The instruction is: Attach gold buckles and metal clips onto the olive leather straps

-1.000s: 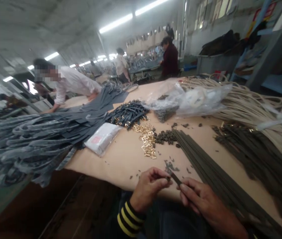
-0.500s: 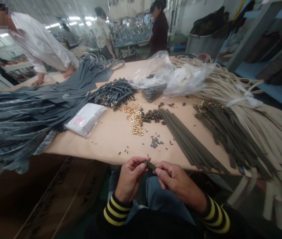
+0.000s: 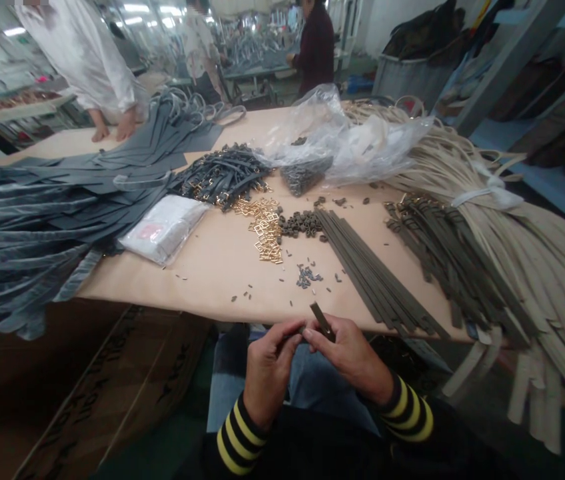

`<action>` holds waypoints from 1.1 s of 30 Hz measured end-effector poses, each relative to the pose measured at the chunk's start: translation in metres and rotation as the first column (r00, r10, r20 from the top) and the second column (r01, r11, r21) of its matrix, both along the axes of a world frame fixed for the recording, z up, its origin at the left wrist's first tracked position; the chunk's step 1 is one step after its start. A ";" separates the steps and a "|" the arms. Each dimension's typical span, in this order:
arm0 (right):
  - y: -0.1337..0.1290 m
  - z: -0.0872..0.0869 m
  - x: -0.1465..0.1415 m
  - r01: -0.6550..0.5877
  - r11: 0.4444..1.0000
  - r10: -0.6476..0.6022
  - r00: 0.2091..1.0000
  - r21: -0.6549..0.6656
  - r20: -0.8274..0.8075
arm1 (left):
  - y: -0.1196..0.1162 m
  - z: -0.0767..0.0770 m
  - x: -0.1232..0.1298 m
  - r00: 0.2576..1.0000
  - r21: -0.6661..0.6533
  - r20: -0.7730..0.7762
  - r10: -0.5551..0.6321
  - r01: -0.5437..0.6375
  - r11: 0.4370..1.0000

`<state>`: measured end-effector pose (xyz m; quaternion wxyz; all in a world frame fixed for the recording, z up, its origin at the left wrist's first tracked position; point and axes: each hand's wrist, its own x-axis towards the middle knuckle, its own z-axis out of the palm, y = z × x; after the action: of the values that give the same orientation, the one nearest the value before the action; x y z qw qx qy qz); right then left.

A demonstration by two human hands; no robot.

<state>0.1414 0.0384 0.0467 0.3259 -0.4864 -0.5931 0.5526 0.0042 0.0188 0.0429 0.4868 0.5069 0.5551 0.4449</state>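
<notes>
In my right hand (image 3: 347,353) a short stretch of olive-brown strap (image 3: 320,318) is pinched, its end poking up between thumb and fingers. My left hand (image 3: 272,363) is closed, thumb against fingertips, right beside the right one; a small dark bit shows at its tips, too hidden to name. Both hands are just off the table's near edge, above my lap. Beyond them lie a scatter of small grey metal clips (image 3: 307,277), a heap of gold rectangular rings (image 3: 266,237) and a pile of small olive-brown loops (image 3: 300,224).
Long olive-brown straps (image 3: 362,267) lie to the right, beside bundled beige straps (image 3: 517,247). Dark blue-grey straps (image 3: 52,207) cover the left side, near a clear packet (image 3: 165,230). Plastic bags (image 3: 352,147) sit farther back. A co-worker in white (image 3: 92,67) leans on the far left.
The strap end has swung upright in my right hand. My left hand has turned, its fingers now closed at the strap's lower side. The view has tipped slightly down.
</notes>
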 end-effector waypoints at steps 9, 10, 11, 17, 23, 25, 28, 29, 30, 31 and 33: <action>-0.002 -0.006 0.000 -0.032 0.996 0.030 0.999 -0.086 -0.024 | -0.002 0.000 -0.001 0.993 -0.228 0.121 -0.006 0.033 0.973; -0.002 -0.006 0.000 -0.046 0.996 0.045 0.999 -0.078 -0.015 | -0.001 0.000 -0.002 0.986 -0.269 0.165 -0.004 0.049 0.962; -0.002 -0.006 0.000 -0.066 0.995 0.066 0.998 -0.071 -0.004 | -0.001 0.000 -0.003 0.978 -0.302 0.207 -0.013 0.076 0.950; -0.010 -0.001 0.002 -0.152 0.988 0.153 0.988 -0.032 0.020 | -0.001 -0.003 -0.007 0.944 -0.363 0.329 -0.002 0.129 0.923; -0.012 0.000 0.008 -0.201 0.979 0.204 0.964 -0.037 0.168 | -0.002 -0.012 -0.011 0.935 -0.366 0.350 0.054 0.084 0.927; -0.011 -0.002 0.008 -0.277 0.960 0.282 0.941 -0.053 0.187 | -0.002 -0.014 -0.013 0.936 -0.350 0.349 0.041 0.089 0.933; -0.009 -0.002 0.008 -0.358 0.932 0.361 0.912 -0.053 0.195 | -0.002 -0.013 -0.014 0.948 -0.333 0.319 -0.006 0.118 0.935; -0.008 -0.001 0.008 -0.381 0.923 0.383 0.903 -0.049 0.196 | -0.002 -0.012 -0.014 0.953 -0.335 0.301 -0.029 0.134 0.933; -0.007 -0.001 0.009 -0.405 0.913 0.406 0.893 -0.042 0.195 | -0.003 -0.011 -0.013 0.960 -0.339 0.276 -0.053 0.149 0.929; -0.006 0.000 0.010 -0.429 0.903 0.427 0.883 -0.036 0.192 | -0.004 -0.010 -0.012 0.968 -0.338 0.242 -0.074 0.155 0.928; -0.004 -0.001 0.012 -0.459 0.888 0.456 0.870 -0.030 0.189 | -0.007 -0.008 -0.009 0.984 -0.306 0.153 -0.088 0.132 0.943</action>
<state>0.1531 0.0340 0.0458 0.1315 -0.3804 -0.7240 0.5602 -0.0045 0.0117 0.0349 0.6225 0.4212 0.5549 0.3566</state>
